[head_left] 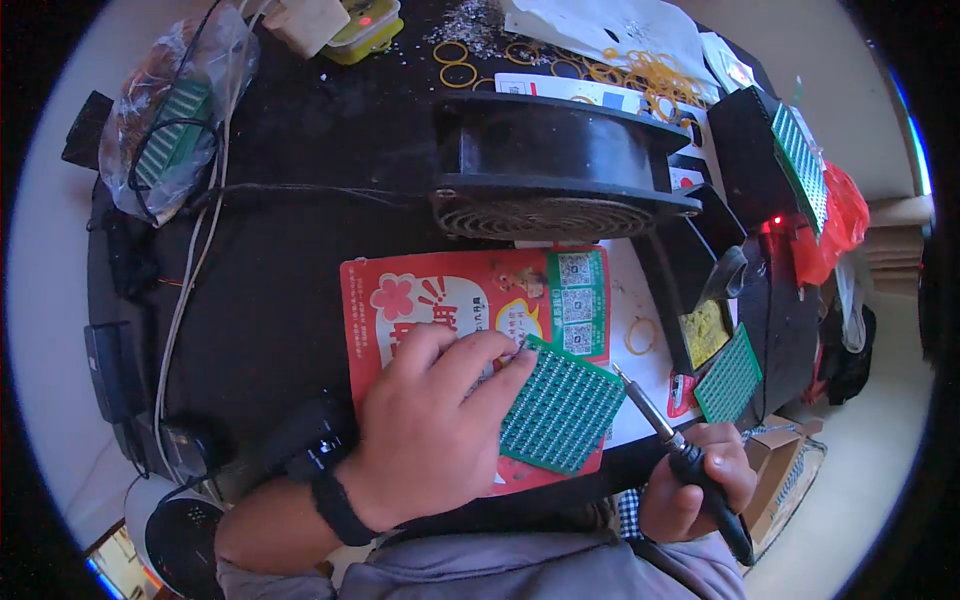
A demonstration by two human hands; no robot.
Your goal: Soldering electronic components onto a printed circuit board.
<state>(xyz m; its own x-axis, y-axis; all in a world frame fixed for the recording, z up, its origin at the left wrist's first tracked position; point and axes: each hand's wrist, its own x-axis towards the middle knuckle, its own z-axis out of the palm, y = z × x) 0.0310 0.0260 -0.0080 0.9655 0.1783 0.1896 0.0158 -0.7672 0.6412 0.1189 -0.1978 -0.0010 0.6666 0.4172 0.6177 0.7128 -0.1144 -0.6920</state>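
A green circuit board (pixel 562 405) with rows of small solder points lies tilted on a red printed sheet (pixel 375 285). My left hand (pixel 440 410) rests over the sheet, its fingers closed on the board's upper left edge; part of that edge is hidden beneath them. In my right hand (pixel 705 480) is a soldering iron (pixel 688 462) with a black handle. Its metal tip points up and left, just off the board's right corner. A second green board (pixel 730 378) lies to the right, by a yellow sponge (pixel 706 334) in a black holder.
Beyond the sheet stands a black fan (pixel 565 150). Yellow rings (pixel 640 85) and metal bits are scattered at the back. At left, a plastic bag (pixel 180 120) holds green boards beside cables (pixel 200 230). A black box (pixel 745 140) with a board leaning on it stands right.
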